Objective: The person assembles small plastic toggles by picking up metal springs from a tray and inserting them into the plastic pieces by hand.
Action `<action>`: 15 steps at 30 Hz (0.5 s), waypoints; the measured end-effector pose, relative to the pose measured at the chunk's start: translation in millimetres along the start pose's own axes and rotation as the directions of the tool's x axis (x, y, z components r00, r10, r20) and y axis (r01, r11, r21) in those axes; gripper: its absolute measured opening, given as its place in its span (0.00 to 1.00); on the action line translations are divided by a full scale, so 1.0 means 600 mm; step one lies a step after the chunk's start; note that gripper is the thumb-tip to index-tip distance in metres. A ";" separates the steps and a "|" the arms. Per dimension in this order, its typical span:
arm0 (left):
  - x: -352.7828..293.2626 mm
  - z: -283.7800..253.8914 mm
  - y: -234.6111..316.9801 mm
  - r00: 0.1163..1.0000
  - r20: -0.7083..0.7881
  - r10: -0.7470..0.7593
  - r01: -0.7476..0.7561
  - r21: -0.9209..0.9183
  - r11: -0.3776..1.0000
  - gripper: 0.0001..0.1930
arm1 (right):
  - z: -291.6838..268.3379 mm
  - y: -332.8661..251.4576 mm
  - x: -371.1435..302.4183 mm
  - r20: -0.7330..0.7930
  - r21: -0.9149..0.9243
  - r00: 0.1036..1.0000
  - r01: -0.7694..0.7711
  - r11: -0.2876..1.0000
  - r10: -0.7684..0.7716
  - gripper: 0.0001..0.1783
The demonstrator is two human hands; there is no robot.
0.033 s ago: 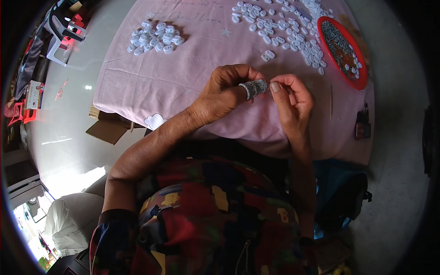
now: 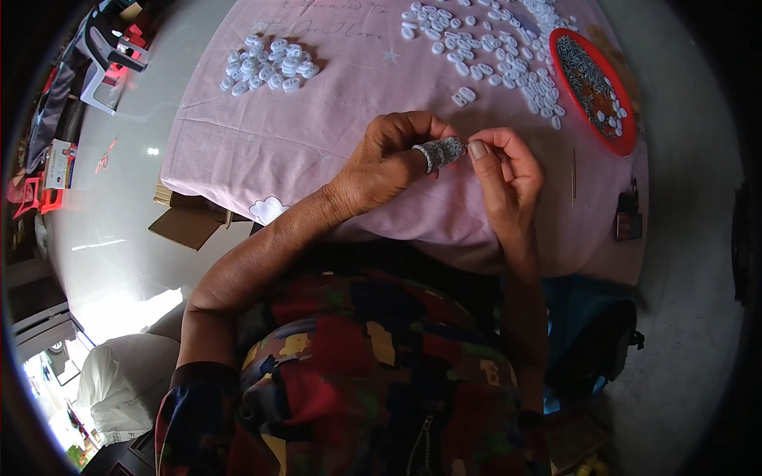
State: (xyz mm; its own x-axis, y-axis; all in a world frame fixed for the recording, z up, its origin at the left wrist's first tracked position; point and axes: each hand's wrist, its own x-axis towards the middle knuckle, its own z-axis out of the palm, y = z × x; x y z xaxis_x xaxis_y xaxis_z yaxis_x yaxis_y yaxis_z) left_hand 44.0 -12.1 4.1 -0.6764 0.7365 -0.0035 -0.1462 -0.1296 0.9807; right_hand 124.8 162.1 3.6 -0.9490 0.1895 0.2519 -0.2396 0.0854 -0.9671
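Observation:
My left hand (image 2: 389,159) is over the near part of the pink-covered table, its thumb inside a grey knitted finger cover (image 2: 439,153). The left thumb and fingers are pressed together in a pinch. Close by on its right, my right hand (image 2: 508,170) pinches with thumb and forefinger, nearly meeting the left fingertips. Whatever lies between the fingers is too small and covered to make out. Just beyond the hands lie two small white oval plastic pieces (image 2: 464,96).
A heap of white oval pieces (image 2: 266,67) sits at the far left, with many more pieces (image 2: 508,67) scattered far right. A red tray (image 2: 633,135) holds small metal parts and some white pieces. A thin stick (image 2: 574,176) and a dark small box (image 2: 629,225) lie right on the cloth (image 2: 341,87).

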 end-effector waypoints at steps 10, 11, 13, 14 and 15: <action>-0.002 0.004 -0.004 0.998 0.012 0.057 -0.056 -0.052 0.997 0.08 | 0.000 0.003 -0.002 -0.021 -0.030 0.999 0.034 0.999 -0.034 0.06; -0.002 0.005 -0.004 0.999 0.010 0.045 -0.044 -0.048 0.998 0.09 | 0.000 0.001 -0.003 -0.022 -0.031 0.999 0.033 0.999 -0.034 0.06; -0.002 0.004 -0.006 0.999 0.006 0.032 -0.032 -0.046 0.998 0.09 | 0.000 -0.006 -0.004 -0.032 -0.028 0.999 0.024 0.999 -0.024 0.06; -0.002 0.004 -0.008 0.999 0.000 0.041 -0.041 -0.027 0.999 0.09 | 0.001 -0.005 -0.004 -0.031 -0.029 0.999 0.023 0.999 -0.023 0.06; -0.002 0.003 -0.009 0.999 -0.007 0.051 -0.051 -0.006 0.999 0.10 | 0.002 -0.005 -0.004 -0.026 -0.039 0.999 0.037 0.999 -0.038 0.06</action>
State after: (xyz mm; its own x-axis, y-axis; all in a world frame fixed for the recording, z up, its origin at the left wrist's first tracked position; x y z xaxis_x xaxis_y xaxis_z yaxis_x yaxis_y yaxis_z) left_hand 46.8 -11.3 -1.0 -0.6881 0.7242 0.0452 -0.1157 -0.1710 0.9785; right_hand 127.5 160.2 5.7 -0.9335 0.2113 0.2896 -0.2667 0.1306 -0.9549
